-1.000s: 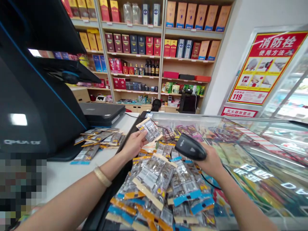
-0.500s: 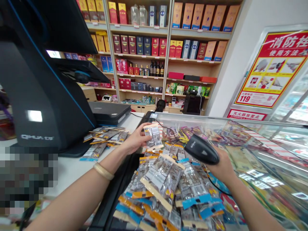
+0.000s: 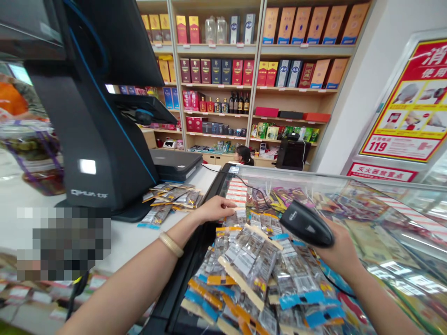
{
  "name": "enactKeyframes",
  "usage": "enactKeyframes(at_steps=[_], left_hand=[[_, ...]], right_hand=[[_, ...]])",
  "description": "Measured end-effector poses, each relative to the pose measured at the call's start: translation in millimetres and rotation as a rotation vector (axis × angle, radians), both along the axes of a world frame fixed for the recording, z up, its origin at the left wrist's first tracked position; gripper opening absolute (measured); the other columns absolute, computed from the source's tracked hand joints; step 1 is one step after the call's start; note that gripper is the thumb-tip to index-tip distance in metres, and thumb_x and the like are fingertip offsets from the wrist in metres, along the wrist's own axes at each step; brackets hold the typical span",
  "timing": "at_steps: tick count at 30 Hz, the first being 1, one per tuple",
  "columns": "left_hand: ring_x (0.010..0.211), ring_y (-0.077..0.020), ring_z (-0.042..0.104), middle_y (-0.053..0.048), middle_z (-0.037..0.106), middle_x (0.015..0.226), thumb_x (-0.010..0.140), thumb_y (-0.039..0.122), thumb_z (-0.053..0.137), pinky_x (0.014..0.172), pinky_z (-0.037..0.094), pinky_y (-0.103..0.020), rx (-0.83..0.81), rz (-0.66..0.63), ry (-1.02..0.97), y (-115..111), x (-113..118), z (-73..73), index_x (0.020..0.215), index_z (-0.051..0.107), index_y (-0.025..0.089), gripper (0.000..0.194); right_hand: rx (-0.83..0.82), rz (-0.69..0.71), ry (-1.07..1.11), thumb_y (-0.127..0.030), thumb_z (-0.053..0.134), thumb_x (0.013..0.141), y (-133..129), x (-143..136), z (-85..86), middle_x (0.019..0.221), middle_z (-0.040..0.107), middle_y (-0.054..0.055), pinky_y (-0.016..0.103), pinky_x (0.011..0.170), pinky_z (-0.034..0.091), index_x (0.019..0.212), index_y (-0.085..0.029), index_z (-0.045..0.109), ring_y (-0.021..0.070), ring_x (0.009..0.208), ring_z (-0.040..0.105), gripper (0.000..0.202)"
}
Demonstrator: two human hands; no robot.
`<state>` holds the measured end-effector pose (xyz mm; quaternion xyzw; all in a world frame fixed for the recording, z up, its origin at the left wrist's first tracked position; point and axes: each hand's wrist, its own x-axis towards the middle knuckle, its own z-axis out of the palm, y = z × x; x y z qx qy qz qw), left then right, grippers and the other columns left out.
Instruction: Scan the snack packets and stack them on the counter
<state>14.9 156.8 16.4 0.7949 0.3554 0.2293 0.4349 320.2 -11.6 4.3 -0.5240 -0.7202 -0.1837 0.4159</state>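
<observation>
Packets (image 3: pixel 247 261), clear with coloured ends

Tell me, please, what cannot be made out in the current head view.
All in the head view:
- Right hand: most fingers hidden behind the scanner.
- Left hand: fingertip contact too small to judge.
- Packet pile: lower packets covered by upper ones.
- Wall poster: cut off by the right edge.

One black, rounded handheld barcode scanner (image 3: pixel 307 224); one pale-gold woven bracelet (image 3: pixel 171 244); two clear glass bottles (image 3: pixel 210 30); four dark glass wine bottles (image 3: pixel 240 103); six tall orange-and-blue boxes (image 3: pixel 301 25), top right shelf (image 3: pixel 324 49); clear plastic packets (image 3: pixel 249 256), heaped and overlapping, of indeterminable number.
</observation>
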Motion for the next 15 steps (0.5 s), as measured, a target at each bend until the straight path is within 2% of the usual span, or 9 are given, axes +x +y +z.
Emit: enactKeyframes(at_steps=[2,4,7,10,12,13,15], left_hand=[[0.083,-0.0198,0.063,-0.004,0.074,0.086,0.067,0.036,0.069,0.076,0.047,-0.026,0.089,-0.02,0.026,2,1,-2.1,0.093,0.076,0.015,0.034],[0.085,-0.0209,0.064,-0.005,0.074,0.09,0.071,0.035,0.065,0.08,0.048,-0.028,0.204,0.056,0.015,4,2,-2.3,0.097,0.076,0.016,0.035],[0.094,-0.024,0.063,-0.01,0.071,0.101,0.075,0.029,0.059,0.089,0.046,-0.032,0.442,0.307,0.066,10,-3,3.3,0.103,0.075,0.017,0.034],[0.109,-0.0306,0.056,-0.014,0.065,0.116,0.078,0.028,0.055,0.097,0.04,-0.041,0.628,0.683,0.299,15,-20,12.9,0.104,0.074,0.019,0.034],[0.115,-0.0366,0.051,-0.018,0.059,0.125,0.078,0.03,0.055,0.098,0.037,-0.048,0.655,0.89,0.484,18,-34,17.2,0.105,0.073,0.017,0.035],[0.116,-0.0394,0.05,-0.019,0.057,0.128,0.077,0.032,0.055,0.097,0.036,-0.052,0.634,0.946,0.56,19,-41,18.0,0.108,0.072,0.016,0.038],[0.113,-0.0424,0.052,-0.02,0.054,0.133,0.076,0.035,0.057,0.095,0.034,-0.056,0.55,0.978,0.665,21,-53,17.3,0.115,0.069,0.019,0.044]], right_hand=[[0.017,0.002,-0.009,-0.024,0.059,0.071,1,2,-1.4,0.078,0.072,0.004,0.028,0.061,0.052,0.085,-0.022,0.067,0.0226,0.07,0.069,0.017],[0.028,0.0,-0.015,-0.025,0.059,0.071,1,3,-2.9,0.077,0.072,0.005,0.029,0.061,0.053,0.084,-0.022,0.067,0.0234,0.07,0.068,0.016],[0.015,-0.016,-0.007,-0.026,0.059,0.07,1,4,-4.7,0.074,0.071,0.005,0.031,0.059,0.053,0.08,-0.023,0.066,0.0248,0.069,0.068,0.013],[-0.016,-0.045,0.015,-0.027,0.059,0.069,1,4,-5.6,0.073,0.071,0.005,0.033,0.059,0.054,0.077,-0.025,0.066,0.026,0.07,0.068,0.011],[-0.022,-0.041,0.02,-0.027,0.059,0.069,1,3,-5.9,0.075,0.072,0.005,0.032,0.06,0.054,0.08,-0.025,0.067,0.0258,0.071,0.069,0.014],[-0.022,-0.03,0.018,-0.026,0.059,0.069,1,3,-5.9,0.077,0.072,0.005,0.032,0.06,0.054,0.082,-0.024,0.067,0.0254,0.071,0.069,0.016],[-0.016,-0.01,0.011,-0.026,0.059,0.07,1,2,-5.9,0.078,0.072,0.005,0.031,0.059,0.053,0.084,-0.024,0.067,0.0245,0.07,0.069,0.017]])
